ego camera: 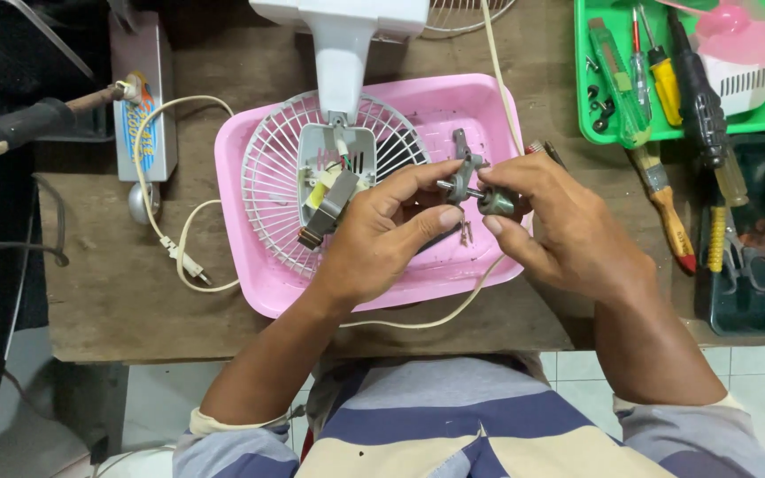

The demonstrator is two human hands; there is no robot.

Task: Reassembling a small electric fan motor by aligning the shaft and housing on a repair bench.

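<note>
Just one head cam, looking almost straight down, pretty close in; the fingers (418, 190) sit dead center, pink tray (250, 283) right under them, wooden table (99, 292) filling the frame.

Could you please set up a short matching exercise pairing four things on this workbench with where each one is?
Things:
1. fan grille
2. screwdrivers
3. motor part
4. paintbrush

Places:
A. in the green basket
B. on the wooden table, right of the pink tray
C. in the pink tray
D. between the left hand and right hand

Pairs: 1-C, 2-A, 3-D, 4-B
</note>
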